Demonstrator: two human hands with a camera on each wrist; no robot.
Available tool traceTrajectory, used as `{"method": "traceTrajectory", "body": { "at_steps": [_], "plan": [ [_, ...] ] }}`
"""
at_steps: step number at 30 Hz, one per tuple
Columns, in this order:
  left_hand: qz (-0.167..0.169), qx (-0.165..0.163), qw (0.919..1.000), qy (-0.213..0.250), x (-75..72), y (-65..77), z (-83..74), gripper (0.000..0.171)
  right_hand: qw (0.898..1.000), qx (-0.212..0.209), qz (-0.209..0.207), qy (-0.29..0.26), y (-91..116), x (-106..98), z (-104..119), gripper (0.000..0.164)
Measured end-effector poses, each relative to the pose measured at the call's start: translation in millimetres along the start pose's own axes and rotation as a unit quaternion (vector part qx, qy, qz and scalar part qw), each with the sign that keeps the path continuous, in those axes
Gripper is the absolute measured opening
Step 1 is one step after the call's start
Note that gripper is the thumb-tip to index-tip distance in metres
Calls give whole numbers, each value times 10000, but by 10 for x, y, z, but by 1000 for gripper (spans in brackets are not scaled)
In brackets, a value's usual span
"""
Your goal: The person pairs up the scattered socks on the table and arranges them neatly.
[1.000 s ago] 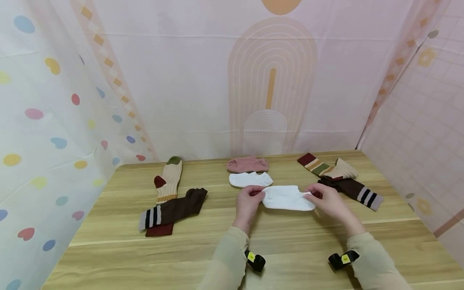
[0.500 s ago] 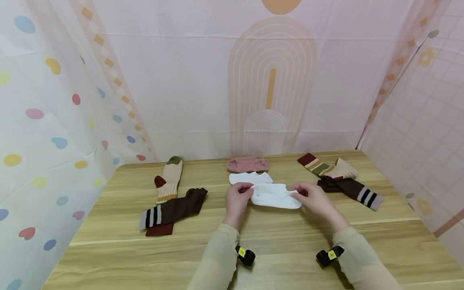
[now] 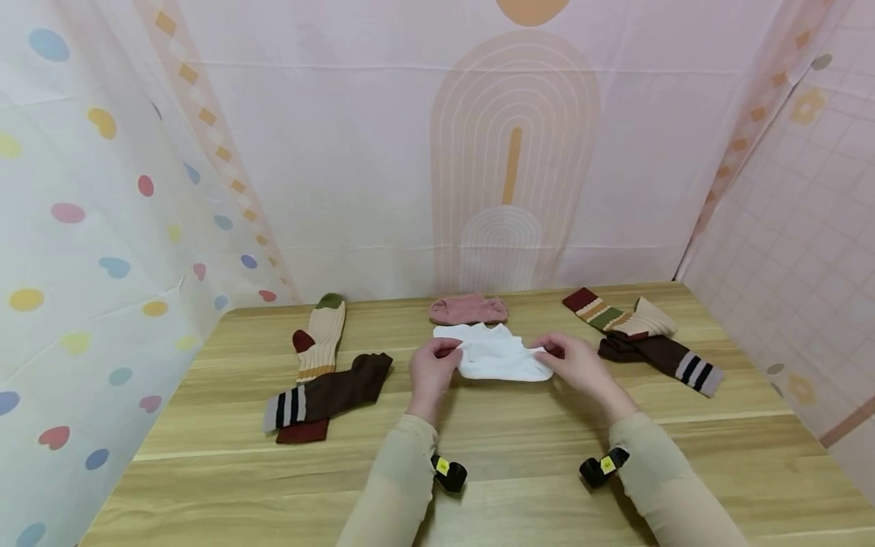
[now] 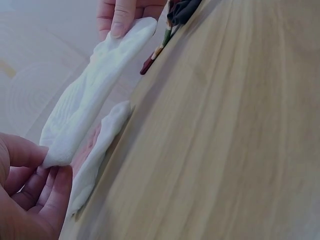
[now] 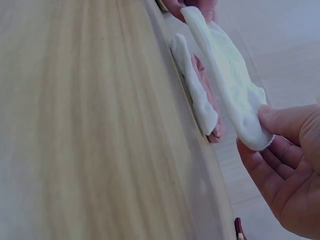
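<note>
Both hands stretch a white ankle sock (image 3: pixel 504 360) lengthwise above the table. My left hand (image 3: pixel 434 374) pinches its left end between thumb and fingers, and my right hand (image 3: pixel 578 371) pinches the right end. In the wrist views the held sock (image 4: pixel 95 90) hangs clear of the wood, with thumbs on its near face. Just behind it a second white ankle sock (image 3: pixel 470 332) lies flat, partly covered by the held one in the head view. Farther back is a pink ankle sock (image 3: pixel 468 310), lying close to that white one.
At left, a dark brown striped sock (image 3: pixel 347 387) lies across a cream ribbed sock (image 3: pixel 324 330) with maroon heel. At back right, a similar cream sock (image 3: pixel 652 319) touches another brown striped sock (image 3: pixel 666 355). The wooden table (image 3: pixel 225 486) ends at a patterned curtain (image 3: pixel 355 190).
Both hands have carried the held white sock leftward and slightly away from the person, so it now overlaps the lying white sock. The other socks have stayed put.
</note>
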State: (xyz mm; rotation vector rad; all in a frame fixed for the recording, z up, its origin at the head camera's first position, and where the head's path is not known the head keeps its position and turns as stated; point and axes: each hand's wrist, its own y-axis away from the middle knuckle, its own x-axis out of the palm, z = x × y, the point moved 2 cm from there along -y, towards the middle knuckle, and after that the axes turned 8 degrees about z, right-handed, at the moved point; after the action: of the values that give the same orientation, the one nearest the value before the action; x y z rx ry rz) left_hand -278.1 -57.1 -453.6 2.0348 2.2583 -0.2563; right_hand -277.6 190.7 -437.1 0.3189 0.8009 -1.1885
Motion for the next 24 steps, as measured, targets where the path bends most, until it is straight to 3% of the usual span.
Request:
{"method": "traceTrajectory", "body": {
  "at_steps": [12,24],
  "plan": [
    [-286,127,9993,-195,-139,-91,-45,11,10000,62,53,-23,-213,69,63,18],
    [-406,47,9980,-477,-251,-225,-77,10,9999,140,-3,-23,-423,118,123,17]
  ]
}}
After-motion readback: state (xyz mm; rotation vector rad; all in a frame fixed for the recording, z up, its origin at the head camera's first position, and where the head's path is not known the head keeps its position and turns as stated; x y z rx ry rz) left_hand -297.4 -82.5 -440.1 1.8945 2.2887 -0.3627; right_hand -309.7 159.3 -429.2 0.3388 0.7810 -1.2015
